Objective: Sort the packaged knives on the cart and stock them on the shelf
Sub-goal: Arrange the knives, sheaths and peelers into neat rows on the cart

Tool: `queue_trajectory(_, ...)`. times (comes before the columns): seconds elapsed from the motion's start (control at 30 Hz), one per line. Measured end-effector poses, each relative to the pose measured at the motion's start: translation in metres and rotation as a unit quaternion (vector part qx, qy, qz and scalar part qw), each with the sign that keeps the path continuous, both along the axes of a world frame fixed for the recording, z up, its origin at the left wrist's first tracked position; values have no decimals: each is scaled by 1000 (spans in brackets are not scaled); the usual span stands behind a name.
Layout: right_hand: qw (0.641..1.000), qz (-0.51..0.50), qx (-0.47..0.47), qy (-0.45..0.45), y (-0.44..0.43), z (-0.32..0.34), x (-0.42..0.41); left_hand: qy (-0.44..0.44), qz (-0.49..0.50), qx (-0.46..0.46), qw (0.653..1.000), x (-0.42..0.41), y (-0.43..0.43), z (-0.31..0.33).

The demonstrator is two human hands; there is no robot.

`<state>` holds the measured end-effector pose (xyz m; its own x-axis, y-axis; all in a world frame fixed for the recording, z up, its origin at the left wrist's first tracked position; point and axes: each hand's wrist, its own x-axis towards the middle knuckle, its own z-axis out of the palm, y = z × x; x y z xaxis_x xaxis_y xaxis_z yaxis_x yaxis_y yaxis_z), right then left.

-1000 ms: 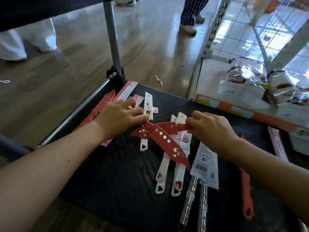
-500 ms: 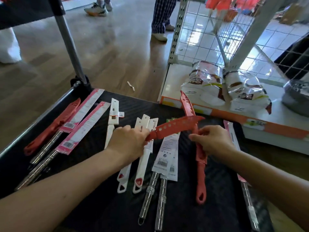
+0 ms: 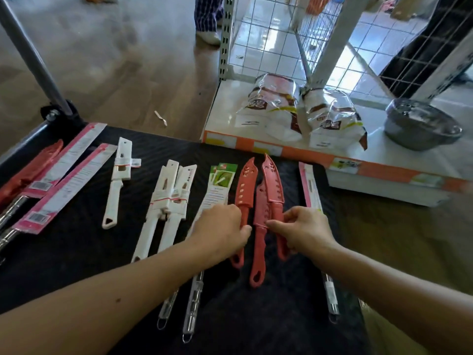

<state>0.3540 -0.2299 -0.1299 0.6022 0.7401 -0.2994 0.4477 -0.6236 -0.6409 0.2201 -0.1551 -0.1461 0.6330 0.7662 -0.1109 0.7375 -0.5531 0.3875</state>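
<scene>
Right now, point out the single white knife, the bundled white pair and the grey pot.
single white knife (image 3: pixel 120 170), head view, on its sheath
bundled white pair (image 3: pixel 171 198), head view, at the band
grey pot (image 3: pixel 419 124), head view, on its wrapped side

Place: a shop floor, mid-stocking.
Fixtures: a white wire-grid shelf unit with slotted uprights, beyond both hands.
Stock: sealed bagged goods on its bottom shelf board (orange price strip along the edge), ahead of the right hand.
Merchandise: carded, barcoded packaged knives laid out on a black cart, left of the hands.
</scene>
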Motion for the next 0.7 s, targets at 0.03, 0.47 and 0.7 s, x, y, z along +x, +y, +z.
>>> queue_trajectory(0.03,1000,0,4,3,-1,-1,0,4,4,-16,1000,2,-3,-3)
queue_trajectory(0.47,994,72,-79,-38,-3,-3,0,21,3,-34,999,2,-6,-9)
queue_trajectory(0.7,976,146,-31,-158,-1,2,-1,-30,-7,-8,1000,-4,-1,-4)
